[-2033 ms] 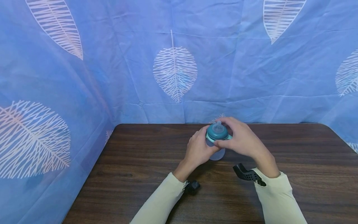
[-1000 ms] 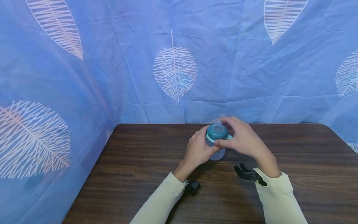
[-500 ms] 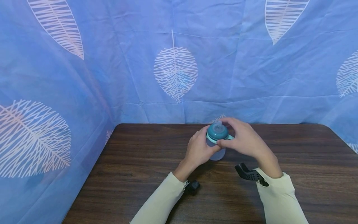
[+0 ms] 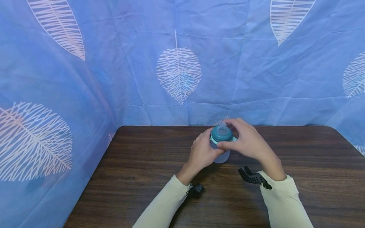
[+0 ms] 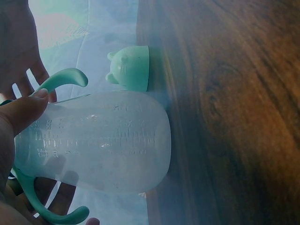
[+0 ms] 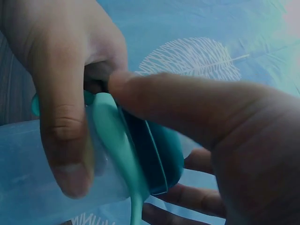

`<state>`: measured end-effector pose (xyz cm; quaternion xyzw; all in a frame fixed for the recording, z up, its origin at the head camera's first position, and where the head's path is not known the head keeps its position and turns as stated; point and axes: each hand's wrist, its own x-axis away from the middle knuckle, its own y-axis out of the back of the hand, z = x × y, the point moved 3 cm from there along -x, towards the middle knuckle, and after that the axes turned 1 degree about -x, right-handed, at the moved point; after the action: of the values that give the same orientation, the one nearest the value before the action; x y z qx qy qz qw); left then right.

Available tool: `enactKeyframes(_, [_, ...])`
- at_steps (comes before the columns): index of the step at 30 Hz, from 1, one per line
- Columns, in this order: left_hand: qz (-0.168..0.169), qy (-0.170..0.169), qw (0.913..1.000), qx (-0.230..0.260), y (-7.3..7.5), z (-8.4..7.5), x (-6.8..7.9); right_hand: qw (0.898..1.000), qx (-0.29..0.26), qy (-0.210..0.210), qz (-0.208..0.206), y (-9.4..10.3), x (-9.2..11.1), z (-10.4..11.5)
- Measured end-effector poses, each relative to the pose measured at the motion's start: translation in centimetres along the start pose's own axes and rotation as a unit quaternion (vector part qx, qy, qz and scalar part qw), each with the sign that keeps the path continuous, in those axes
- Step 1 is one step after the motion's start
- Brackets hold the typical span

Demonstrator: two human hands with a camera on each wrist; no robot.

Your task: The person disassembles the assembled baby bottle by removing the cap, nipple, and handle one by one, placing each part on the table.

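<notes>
Left hand [image 4: 202, 148] is curled round the upper part of a clear bottle [image 5: 103, 145], its thumb lying across the near side just below the neck. Right hand [image 4: 247, 141] arches over from the other side; we see its thumb and fingers bent about the teal collar [image 4: 221, 135], gripping it, with the thumb tip at the collar's edge beside the mint handle ring [image 6: 117, 140]. Neither grasp is spread wide.

We record the bottle as upright, base down, over the far part of the dark wood-grain table [image 4: 137, 177], right of centre in the head view. We cannot tell whether its base touches the tabletop. Raised graduation marks run along its wall, and a translucent teat [image 4: 222, 128] stands up from the collar.

Left-wrist view: we note a mint cap [image 5: 133, 68] with small knobs, rim down on the table beyond the bottle. Behind everything hangs a blue cloth [image 4: 128, 69] printed with white leaves.
</notes>
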<state>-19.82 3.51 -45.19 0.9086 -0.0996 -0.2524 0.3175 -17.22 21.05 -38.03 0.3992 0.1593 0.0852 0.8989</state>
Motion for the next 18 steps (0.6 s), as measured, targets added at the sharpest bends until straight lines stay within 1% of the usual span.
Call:
enactKeyframes(5, [0.000, -0.002, 1.0000, -0.001, -0.04, 0.02, 0.03, 1.000, 0.004, 0.003, -0.005, -0.03, -0.01, -0.02])
enactKeyframes(12, [-0.004, 0.000, 1.0000, -0.006, -0.08, -0.01, 0.02, 1.000, -0.020, 0.012, 0.008, 0.17, 0.07, -0.15])
enactKeyframes(18, [0.002, 0.004, 1.0000, 0.004, 0.06, -0.10, 0.12, 1.000, -0.006, 0.004, -0.005, -0.20, -0.08, -0.12])
